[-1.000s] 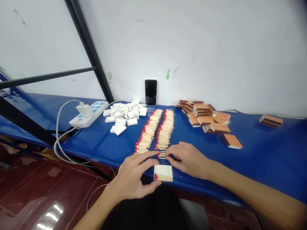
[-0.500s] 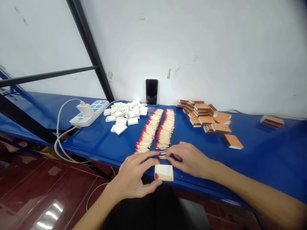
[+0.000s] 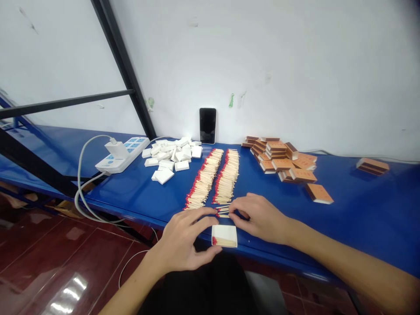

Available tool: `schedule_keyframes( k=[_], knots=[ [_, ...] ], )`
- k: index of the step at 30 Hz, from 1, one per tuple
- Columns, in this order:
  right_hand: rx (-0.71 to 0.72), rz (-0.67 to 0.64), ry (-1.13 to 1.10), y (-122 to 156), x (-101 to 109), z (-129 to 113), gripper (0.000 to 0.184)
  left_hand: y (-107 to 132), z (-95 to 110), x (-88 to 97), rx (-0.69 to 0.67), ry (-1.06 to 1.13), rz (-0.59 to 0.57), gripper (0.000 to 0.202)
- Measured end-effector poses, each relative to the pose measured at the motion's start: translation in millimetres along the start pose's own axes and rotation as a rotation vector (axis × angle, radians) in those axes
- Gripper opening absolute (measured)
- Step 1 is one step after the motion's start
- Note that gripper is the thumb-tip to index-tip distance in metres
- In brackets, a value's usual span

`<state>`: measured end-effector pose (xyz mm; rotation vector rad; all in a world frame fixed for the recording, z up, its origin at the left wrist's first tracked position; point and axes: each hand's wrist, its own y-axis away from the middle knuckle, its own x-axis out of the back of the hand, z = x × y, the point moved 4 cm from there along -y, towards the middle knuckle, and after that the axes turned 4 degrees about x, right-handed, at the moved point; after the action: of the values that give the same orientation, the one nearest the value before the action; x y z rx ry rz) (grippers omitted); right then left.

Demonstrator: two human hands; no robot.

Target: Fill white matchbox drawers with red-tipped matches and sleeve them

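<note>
Spanning the left end of a shallow white rectangular tray at lower centre, the left hand has a wide grip. Right hand: grip narrow, hiding the right ends of loose red-tipped wooden matches; whether it holds any cannot be told. Orange-brown cardboard matchboxes, centre right, are printed illegibly.

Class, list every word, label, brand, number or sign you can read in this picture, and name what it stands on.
Readable text: none.
Orange matchboxes: reddish print on their faces, too small and blurred to read.
Power strip: blue panels; any lettering is too small to tell.
Phone: dark screen, no text visible.
White tray at the left hand: no lettering visible.
</note>
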<state>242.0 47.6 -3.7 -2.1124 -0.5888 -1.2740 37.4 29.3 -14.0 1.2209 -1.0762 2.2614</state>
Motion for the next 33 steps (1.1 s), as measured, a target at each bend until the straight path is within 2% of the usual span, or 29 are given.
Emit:
schedule_keyframes(
  k=[7, 19, 27, 33],
  knots=[
    [-0.055, 0.069, 0.075, 3.8, 6.3, 4.3, 0.01, -0.3, 0.0, 1.7, -0.005, 0.007, 0.004, 0.035],
    [-0.084, 0.017, 0.126, 4.1, 7.9, 0.1, 0.007, 0.0, 0.1, 3.1, -0.014, 0.037, -0.002, 0.035],
    [-0.09, 0.092, 0.208, 5.7, 9.9, 5.4, 0.023, -2.3, 0.2, 1.7, -0.003, 0.026, -0.015, 0.035],
    [-0.087, 0.07, 0.2, 5.2, 8.5, 4.9, 0.026, -2.0, 1.5, 0.0, -0.016, -0.037, 0.018, 0.035]
  ],
)
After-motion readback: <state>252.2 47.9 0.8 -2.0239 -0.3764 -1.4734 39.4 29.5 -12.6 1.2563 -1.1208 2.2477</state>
